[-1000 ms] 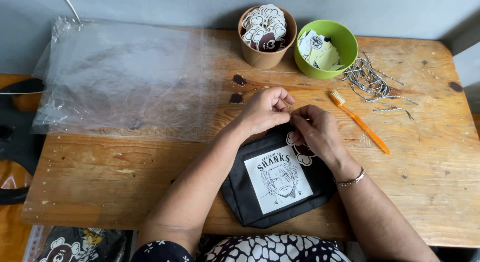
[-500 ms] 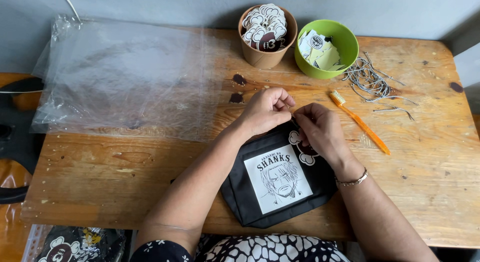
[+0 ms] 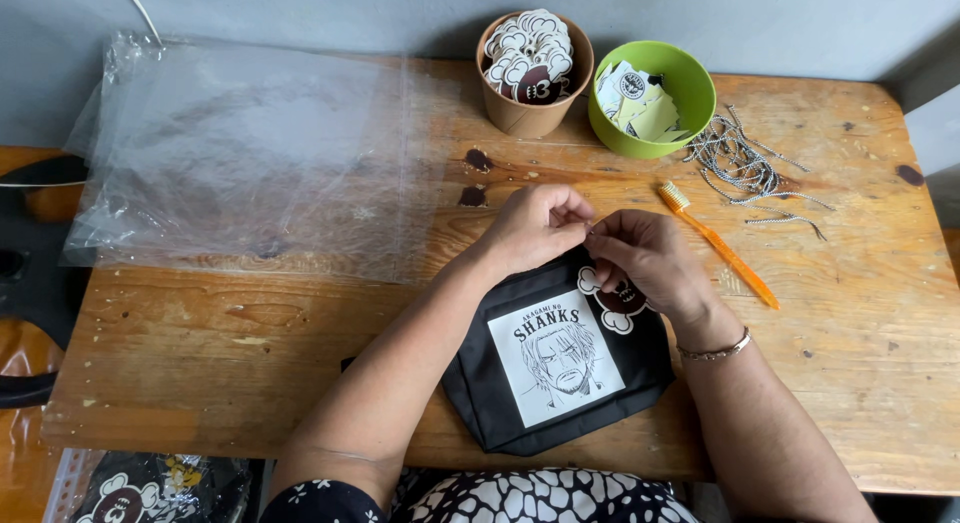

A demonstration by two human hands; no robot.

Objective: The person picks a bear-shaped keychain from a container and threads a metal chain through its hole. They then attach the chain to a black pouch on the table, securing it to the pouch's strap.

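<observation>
A black fabric pouch (image 3: 560,378) with a white printed patch lies on the wooden table (image 3: 250,353) in front of me. My left hand (image 3: 535,228) and my right hand (image 3: 645,258) meet at the pouch's top edge, fingertips pinched together on something small there; what exactly they pinch is hidden. A white, cloud-shaped tag with a dark centre (image 3: 610,303) lies on the pouch just under my right hand. A bracelet sits on my right wrist.
A stack of clear plastic bags (image 3: 250,153) covers the table's left part. At the back stand a brown paper cup of cloud-shaped tags (image 3: 533,68) and a green bowl of paper tags (image 3: 650,98). An orange toothbrush (image 3: 720,245) and striped cords (image 3: 745,168) lie at right.
Both hands have stayed at the pouch's top edge with only slight finger movement. The pouch has not shifted.
</observation>
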